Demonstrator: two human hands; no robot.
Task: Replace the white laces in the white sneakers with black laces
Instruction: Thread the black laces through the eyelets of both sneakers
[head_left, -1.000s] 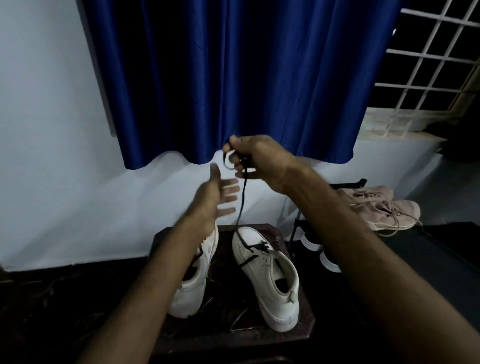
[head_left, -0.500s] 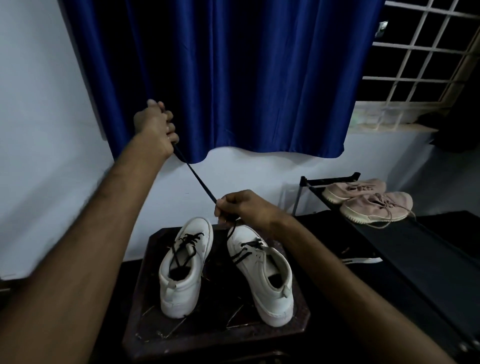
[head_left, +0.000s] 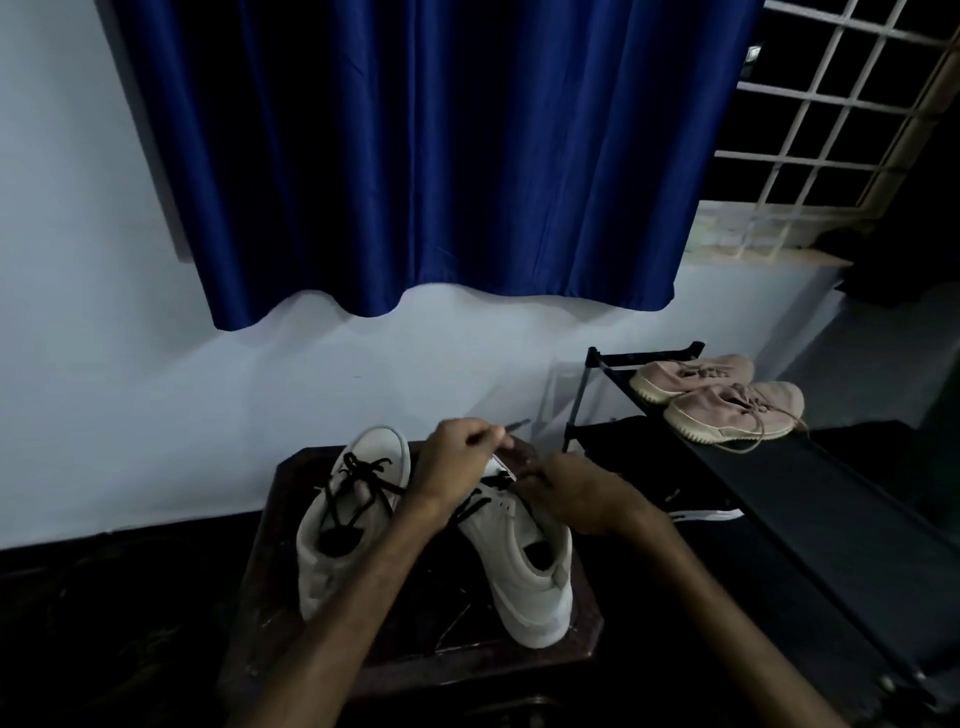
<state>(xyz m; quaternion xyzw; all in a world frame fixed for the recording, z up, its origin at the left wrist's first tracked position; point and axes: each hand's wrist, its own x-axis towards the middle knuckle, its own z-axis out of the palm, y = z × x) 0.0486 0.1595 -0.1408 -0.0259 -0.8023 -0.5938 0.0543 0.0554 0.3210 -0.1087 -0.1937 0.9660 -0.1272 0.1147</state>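
**Lace end pinched over the right sneaker**

Toward 6 o'clock in the view, two white sneakers stand on a dark stool (head_left: 415, 662), toes toward the wall. The left sneaker (head_left: 353, 519), at 9 o'clock of its mate, is loosely laced in black. The right sneaker (head_left: 524, 577) shows a few black strands between the hands; its toe is hidden behind them.

The left hand (head_left: 457, 465) is curled, thumb and fingers pinching the lace (head_left: 517, 426), whose stiff tip pokes out at 2 o'clock from the knuckles. The lace's run below that hand is hidden. The right hand (head_left: 569, 496), just at 4 o'clock of the left, bends its fingers down onto the sneaker's front; blur and shadow make it impossible to tell whether it pinches anything.

At 3 o'clock a black rack (head_left: 810, 499) holds pink shoes (head_left: 727, 402); the frame cuts off its near end. A blue curtain (head_left: 415, 156) fills 12 o'clock, its top cut off.
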